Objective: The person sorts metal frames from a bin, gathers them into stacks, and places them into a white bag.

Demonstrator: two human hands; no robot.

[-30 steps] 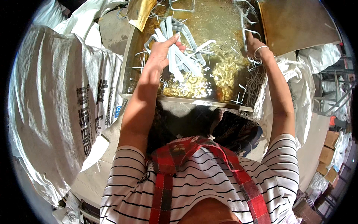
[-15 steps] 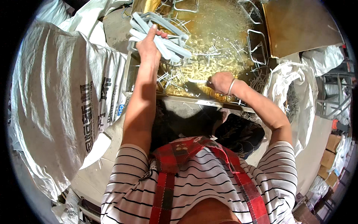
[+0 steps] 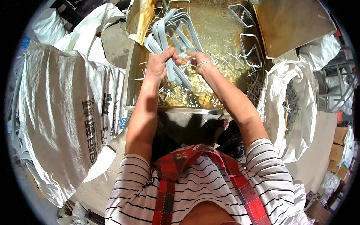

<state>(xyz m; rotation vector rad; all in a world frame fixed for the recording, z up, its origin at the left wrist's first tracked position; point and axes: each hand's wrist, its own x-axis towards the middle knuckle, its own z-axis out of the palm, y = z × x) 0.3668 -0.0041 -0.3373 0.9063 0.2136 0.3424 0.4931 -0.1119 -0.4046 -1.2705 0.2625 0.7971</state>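
Observation:
A bundle of long grey plastic frames (image 3: 162, 33), bent with rounded corners, is gripped in my left hand (image 3: 158, 65), its thumb laid across the strips. My right hand (image 3: 200, 61) is against the bundle's right side, fingers curled in close to the left hand's fingertips. What those fingers pinch is blurred and partly hidden. Both hands are over a metal tank (image 3: 195, 110) of yellowish water (image 3: 221, 22). Thin pale plastic sticks (image 3: 229, 57) float or lie in it, mostly around the hands.
Bent frames (image 3: 249, 48) line the tank's right side, below a brown panel (image 3: 292, 28). A large white woven sack (image 3: 60, 116) stands left; an open white sack (image 3: 305, 112) with thin grey pieces stands right. A yellow sheet (image 3: 140, 18) hangs at the tank's far left corner.
My right hand has risen from the water near the tank's front edge and moved left to the bundle. The bundle has turned more upright and shifted slightly right in my left hand.

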